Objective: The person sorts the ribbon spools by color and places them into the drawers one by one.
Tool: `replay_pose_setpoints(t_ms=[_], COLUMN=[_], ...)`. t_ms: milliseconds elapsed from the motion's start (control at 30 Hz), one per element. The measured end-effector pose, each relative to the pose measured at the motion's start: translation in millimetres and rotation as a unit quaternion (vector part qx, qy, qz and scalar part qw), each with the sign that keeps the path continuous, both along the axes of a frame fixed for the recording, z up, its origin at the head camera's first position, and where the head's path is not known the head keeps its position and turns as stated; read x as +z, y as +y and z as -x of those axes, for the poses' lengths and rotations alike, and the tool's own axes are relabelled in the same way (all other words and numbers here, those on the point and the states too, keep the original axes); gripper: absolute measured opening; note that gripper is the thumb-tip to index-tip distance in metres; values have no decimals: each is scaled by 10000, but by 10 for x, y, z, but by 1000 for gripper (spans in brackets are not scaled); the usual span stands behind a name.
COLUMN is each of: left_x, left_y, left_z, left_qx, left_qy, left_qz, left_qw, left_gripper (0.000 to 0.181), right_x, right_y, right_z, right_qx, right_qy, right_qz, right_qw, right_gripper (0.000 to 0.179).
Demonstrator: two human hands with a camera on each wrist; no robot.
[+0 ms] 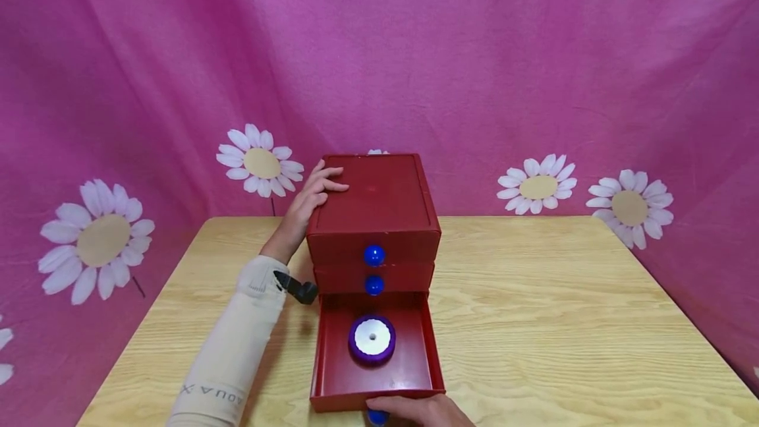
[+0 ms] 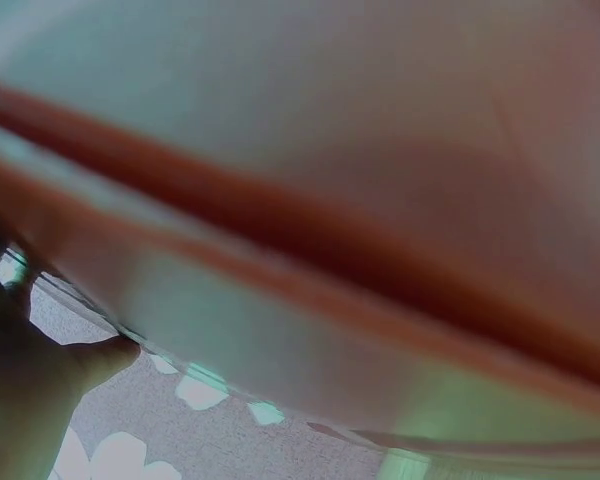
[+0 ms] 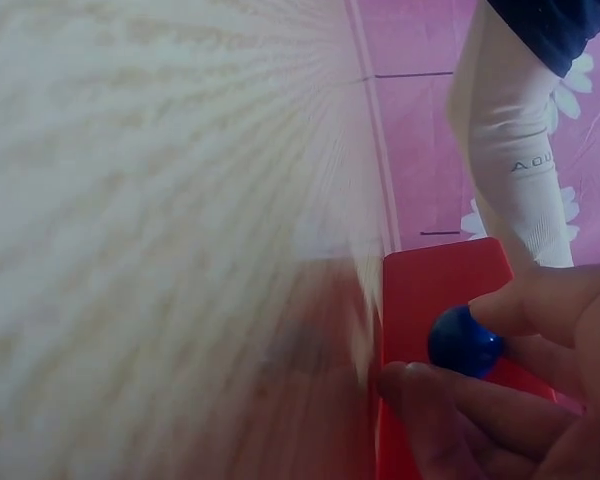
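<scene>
A red drawer cabinet (image 1: 385,203) stands on the table, its bottom drawer (image 1: 335,402) pulled out toward the front. Inside that drawer lies a roll of purple ribbon (image 1: 363,333) on a white spool, flat side up. My left hand (image 1: 302,206) rests on the cabinet's upper left edge, fingers spread over the top; its thumb side shows against the cabinet in the left wrist view. At the drawer front, my right hand (image 1: 431,408) pinches the blue knob (image 3: 460,343) between thumb and fingers, as the right wrist view shows.
Two upper drawers with blue knobs (image 1: 374,256) are closed above the pulled-out one. The wooden table (image 1: 551,321) extends to both sides. A pink curtain (image 1: 450,84) with white daisies hangs behind. A black strap piece (image 1: 296,286) sticks out from the left sleeve.
</scene>
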State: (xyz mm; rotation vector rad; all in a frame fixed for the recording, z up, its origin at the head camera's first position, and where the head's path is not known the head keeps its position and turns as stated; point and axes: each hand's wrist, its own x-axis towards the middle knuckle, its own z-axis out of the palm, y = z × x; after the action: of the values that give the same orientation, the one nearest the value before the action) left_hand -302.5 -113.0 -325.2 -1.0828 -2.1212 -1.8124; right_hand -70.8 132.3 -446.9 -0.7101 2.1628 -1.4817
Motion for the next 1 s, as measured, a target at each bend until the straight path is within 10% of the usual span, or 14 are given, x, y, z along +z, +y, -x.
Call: replay_pose_setpoints(t_ms=[767,1000], left_x=[-5,-167], left_y=[-2,-34], left_z=[13,185], left_qx=[-2,18], left_qy=[-3,-19], left_qz=[31,-17], left_qw=[10000,10000], left_gripper=[39,40], right_x=[16,28], right_y=[-103,-127], right_z=[319,372], right_qx=[-316,-622], right_qy=[824,1146], right_qz=[-1214,-1227], right_qw=[9887,9838], right_gripper=[33,30])
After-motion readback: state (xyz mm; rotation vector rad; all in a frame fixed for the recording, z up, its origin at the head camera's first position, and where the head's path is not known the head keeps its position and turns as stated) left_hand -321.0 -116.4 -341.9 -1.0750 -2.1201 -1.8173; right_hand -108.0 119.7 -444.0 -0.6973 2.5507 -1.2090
